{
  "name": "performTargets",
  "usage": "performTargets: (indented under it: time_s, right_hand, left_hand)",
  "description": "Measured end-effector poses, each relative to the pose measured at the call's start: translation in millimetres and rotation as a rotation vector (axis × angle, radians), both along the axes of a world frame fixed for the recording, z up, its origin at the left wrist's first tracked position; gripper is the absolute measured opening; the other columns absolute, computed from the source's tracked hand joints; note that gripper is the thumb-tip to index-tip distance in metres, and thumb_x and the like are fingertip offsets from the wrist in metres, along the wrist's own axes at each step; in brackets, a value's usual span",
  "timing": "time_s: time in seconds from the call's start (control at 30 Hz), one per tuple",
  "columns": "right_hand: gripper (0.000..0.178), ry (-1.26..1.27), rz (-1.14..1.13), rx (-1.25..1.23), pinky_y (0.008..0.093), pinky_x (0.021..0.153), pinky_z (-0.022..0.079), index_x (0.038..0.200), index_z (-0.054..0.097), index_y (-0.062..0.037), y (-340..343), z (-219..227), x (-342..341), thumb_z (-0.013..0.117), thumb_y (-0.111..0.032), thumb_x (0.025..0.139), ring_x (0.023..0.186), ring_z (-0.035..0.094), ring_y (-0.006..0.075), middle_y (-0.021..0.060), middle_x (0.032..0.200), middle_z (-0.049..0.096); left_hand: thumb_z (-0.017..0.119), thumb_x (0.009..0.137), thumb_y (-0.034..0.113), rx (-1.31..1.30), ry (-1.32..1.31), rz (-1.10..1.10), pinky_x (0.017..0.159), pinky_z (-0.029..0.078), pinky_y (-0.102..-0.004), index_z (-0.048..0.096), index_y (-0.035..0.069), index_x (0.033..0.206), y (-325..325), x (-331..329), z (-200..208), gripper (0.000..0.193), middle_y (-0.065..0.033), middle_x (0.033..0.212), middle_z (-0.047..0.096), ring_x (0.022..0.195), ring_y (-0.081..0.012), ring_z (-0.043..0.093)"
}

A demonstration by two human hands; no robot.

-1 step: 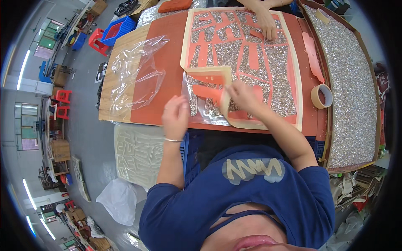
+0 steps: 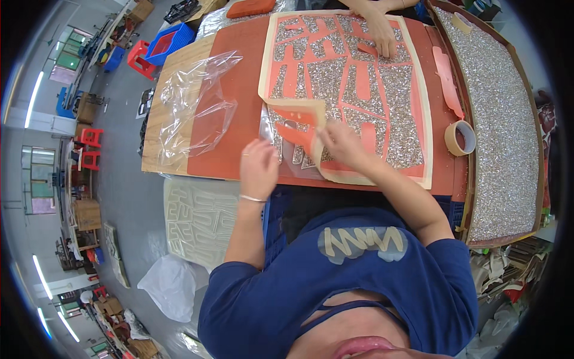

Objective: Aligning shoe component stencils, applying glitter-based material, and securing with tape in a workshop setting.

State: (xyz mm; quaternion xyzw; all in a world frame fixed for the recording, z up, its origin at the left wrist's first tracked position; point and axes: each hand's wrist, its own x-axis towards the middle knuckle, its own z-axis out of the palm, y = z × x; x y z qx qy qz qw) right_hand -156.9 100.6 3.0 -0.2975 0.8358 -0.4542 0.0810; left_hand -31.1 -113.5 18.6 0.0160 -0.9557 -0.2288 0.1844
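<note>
A pink stencil sheet (image 2: pixel 327 51) with a tan taped border lies on the reddish-brown board, its cut-out shapes filled with silvery glitter (image 2: pixel 402 90). My right hand (image 2: pixel 344 142) grips the near left corner of this sheet, folded back so its orange-pink underside shows. Under the raised corner are clear film and some glitter-covered shapes. My left hand (image 2: pixel 259 163) hovers by the board's near edge, left of the fold, its fingers drawn together; anything in them is too small to make out. Another person's hand (image 2: pixel 381 37) rests on the sheet's far right part.
Crumpled clear film (image 2: pixel 200 110) covers part of the board's left side. On the right are a tape roll (image 2: pixel 460 138), a pink strip (image 2: pixel 445 78) and a long glitter-filled tray (image 2: pixel 499 119). A pale sheet with outlined shapes (image 2: pixel 200 221) lies below the table's left edge.
My left hand has shifted slightly right and down. The folded corner and my right hand have moved a little to the left. The other person's hand stays in place.
</note>
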Motion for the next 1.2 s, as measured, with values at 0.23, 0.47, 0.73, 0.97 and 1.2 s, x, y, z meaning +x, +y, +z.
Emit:
performTargets:
  time_s: [0.23, 0.47, 0.73, 0.97, 1.2]
  right_hand:
    - [0.018, 0.434, 0.133, -0.13, 0.0438, 0.079, 0.046, 0.087, 0.062, -0.0014, -23.9, 1.9, 1.7, 0.054, -0.017, 0.091, 0.089, 0.057, 0.0334, 0.0172, 0.095, 0.061]
    - [0.045, -0.106, 0.715, -0.239, 0.0421, 0.099, 0.043, 0.119, 0.058, -0.0034, -51.6, 21.8, -8.5, 0.052, -0.041, 0.095, 0.117, 0.051, 0.0343, 0.019, 0.124, 0.051]
    - [0.075, 0.247, 0.531, -0.057, 0.0504, 0.107, 0.03, 0.14, 0.031, -0.0004, -47.1, 5.4, 6.7, 0.067, -0.032, 0.083, 0.124, 0.039, 0.0456, 0.0236, 0.13, 0.045]
    - [0.054, 0.81, 0.299, 0.127, 0.0549, 0.106, 0.029, 0.132, 0.045, -0.0032, -46.7, 40.9, 20.3, 0.06, -0.028, 0.086, 0.116, 0.053, 0.0332, 0.016, 0.109, 0.061]
    - [0.028, 0.198, 0.074, -0.153, 0.0441, 0.079, 0.048, 0.101, 0.064, -0.0065, -57.5, 35.2, -23.3, 0.062, -0.028, 0.083, 0.092, 0.061, 0.0303, 0.0136, 0.094, 0.062]
  left_hand:
    - [0.056, 0.08, 0.002, -0.164, -0.099, 0.205, 0.092, 0.041, -0.045, 0.063, -0.002, 0.098, 1.1, -55.1, -47.1, 0.02, -0.0201, 0.095, 0.06, 0.091, -0.0363, 0.056]
    - [0.058, 0.084, 0.003, 0.488, -0.43, 0.092, 0.08, 0.049, -0.0383, 0.061, -0.003, 0.102, -50.1, -123.0, -81.3, 0.019, -0.0158, 0.096, 0.061, 0.085, -0.0288, 0.06]
    - [0.061, 0.084, 0.007, 1.4, -0.384, -0.031, 0.079, 0.049, -0.0332, 0.06, -0.002, 0.104, -37.2, -128.6, -66.1, 0.022, -0.0149, 0.101, 0.062, 0.088, -0.0258, 0.06]
    - [0.063, 0.085, 0.01, 1.551, -0.347, -0.035, 0.078, 0.049, -0.0288, 0.06, -0.002, 0.107, -38.0, -120.3, -54.5, 0.025, -0.014, 0.105, 0.063, 0.091, -0.0231, 0.061]
    - [0.064, 0.087, 0.014, 1.546, -0.283, -0.02, 0.078, 0.049, -0.0245, 0.057, -0.001, 0.111, -41.2, -125.7, -55.1, 0.029, -0.0118, 0.107, 0.063, 0.094, -0.0192, 0.061]
